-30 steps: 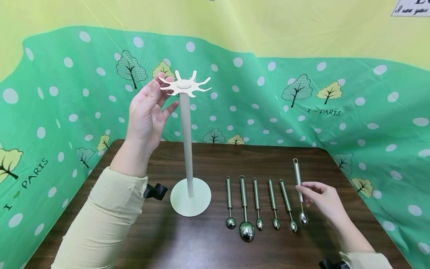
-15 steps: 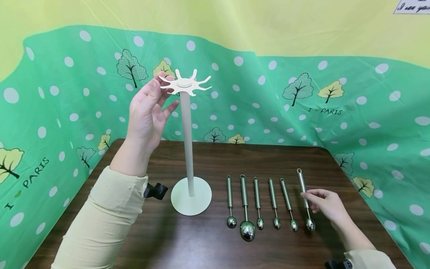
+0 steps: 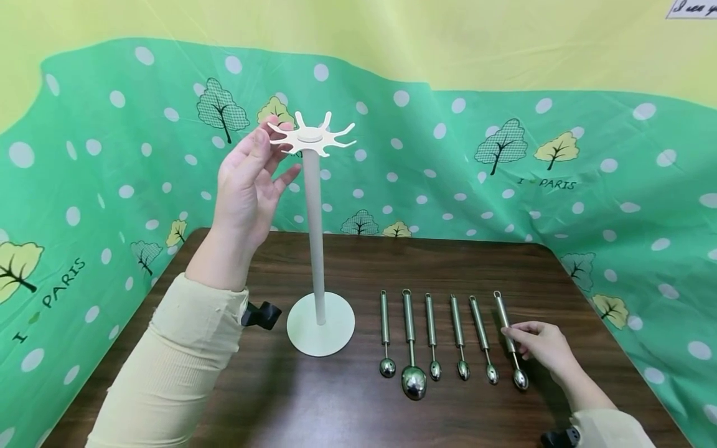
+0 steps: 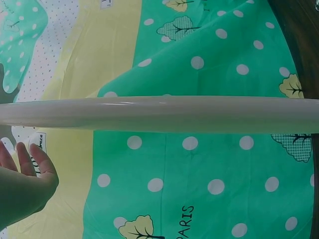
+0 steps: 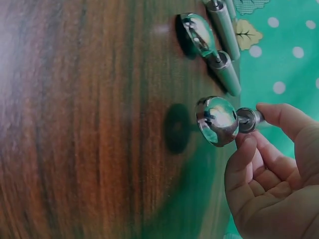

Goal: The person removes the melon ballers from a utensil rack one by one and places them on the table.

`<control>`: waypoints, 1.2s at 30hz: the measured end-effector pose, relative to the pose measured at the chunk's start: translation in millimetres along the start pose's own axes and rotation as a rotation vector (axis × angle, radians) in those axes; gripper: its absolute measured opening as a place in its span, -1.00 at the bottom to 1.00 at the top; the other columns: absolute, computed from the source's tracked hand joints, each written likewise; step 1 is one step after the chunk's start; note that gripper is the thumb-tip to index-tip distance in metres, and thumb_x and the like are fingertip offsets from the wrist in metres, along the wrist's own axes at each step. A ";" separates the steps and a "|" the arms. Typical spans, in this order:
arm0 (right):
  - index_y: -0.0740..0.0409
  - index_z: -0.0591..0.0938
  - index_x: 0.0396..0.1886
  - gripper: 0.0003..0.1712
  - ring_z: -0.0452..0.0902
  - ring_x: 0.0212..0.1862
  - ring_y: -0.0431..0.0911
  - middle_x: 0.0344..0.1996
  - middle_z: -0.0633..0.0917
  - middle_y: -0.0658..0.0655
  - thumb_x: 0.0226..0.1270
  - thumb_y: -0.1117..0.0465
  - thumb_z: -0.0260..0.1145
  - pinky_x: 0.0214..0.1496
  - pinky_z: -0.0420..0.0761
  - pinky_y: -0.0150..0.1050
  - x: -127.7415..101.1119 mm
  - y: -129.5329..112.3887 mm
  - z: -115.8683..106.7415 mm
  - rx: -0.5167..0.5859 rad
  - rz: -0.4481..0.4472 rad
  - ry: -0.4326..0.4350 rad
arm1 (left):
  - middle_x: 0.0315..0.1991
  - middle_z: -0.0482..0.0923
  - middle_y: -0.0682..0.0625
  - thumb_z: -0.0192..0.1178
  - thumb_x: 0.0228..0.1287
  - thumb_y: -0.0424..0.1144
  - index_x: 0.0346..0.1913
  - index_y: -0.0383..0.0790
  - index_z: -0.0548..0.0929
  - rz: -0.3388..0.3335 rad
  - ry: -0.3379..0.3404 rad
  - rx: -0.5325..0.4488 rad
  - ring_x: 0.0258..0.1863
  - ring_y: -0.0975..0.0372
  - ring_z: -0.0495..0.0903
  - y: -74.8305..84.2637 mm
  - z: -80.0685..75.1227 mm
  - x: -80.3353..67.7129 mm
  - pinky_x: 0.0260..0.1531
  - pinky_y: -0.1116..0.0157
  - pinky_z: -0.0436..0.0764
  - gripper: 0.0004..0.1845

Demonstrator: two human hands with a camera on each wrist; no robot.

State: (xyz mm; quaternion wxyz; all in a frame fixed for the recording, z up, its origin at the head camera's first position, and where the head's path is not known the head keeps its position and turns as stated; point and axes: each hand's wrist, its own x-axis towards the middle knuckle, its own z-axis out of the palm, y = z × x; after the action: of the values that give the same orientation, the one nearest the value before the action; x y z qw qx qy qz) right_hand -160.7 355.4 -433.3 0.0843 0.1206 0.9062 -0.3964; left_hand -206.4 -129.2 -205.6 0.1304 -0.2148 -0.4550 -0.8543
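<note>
While the left hand (image 3: 246, 180) is touching a prong of the white hook stand (image 3: 313, 218) with straight, relaxed fingers, the right hand (image 3: 546, 345) is pinching the handle of the rightmost steel scoop (image 3: 510, 341), lying at the end of the scoop row on the wooden table (image 3: 336, 398).

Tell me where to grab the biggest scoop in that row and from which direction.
Grip the large scoop by its straight handle, pinching across it from above. It lies flat on the table with neighbouring scoops close on both sides, so fingers probably fit best coming straight down near the ring end.
</note>
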 end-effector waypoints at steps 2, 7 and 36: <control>0.51 0.59 0.03 -0.40 0.53 -0.50 -0.17 -0.56 0.61 -0.02 0.38 -0.02 0.30 -0.38 0.59 -0.25 1.0 1.4 0.9 -0.010 0.007 0.005 | -0.05 0.68 0.06 0.17 0.44 -0.13 0.03 -0.16 0.57 -0.004 0.000 -0.016 0.03 0.21 0.54 -0.6 0.3 0.9 0.00 0.23 0.47 -0.76; 0.47 0.62 -0.01 -0.41 0.53 -0.49 -0.14 -0.58 0.61 0.00 0.36 -0.04 0.30 -0.39 0.55 -0.24 4.4 4.3 3.6 -0.052 0.009 0.009 | -0.06 0.68 0.05 0.20 0.41 -0.12 0.05 -0.20 0.56 -0.006 0.000 -0.031 0.03 0.21 0.54 -0.5 0.5 1.6 0.00 0.23 0.47 -0.72; 0.36 0.67 -0.07 -0.37 0.55 -0.50 -0.11 -0.58 0.64 0.01 0.33 -0.19 0.28 -0.40 0.51 -0.23 9.8 18.0 10.8 -0.119 0.030 0.050 | -0.04 0.68 0.05 0.25 0.37 -0.08 0.01 -0.13 0.60 -0.002 -0.001 -0.011 0.02 0.23 0.55 -0.4 0.3 0.1 -0.01 0.24 0.47 -0.73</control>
State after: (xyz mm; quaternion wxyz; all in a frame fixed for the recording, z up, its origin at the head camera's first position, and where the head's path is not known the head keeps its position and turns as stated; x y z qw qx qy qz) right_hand -164.3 360.8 -455.6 0.0747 0.1389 0.9281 -0.3373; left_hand -206.5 -128.7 -205.7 0.1282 -0.2154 -0.4504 -0.8569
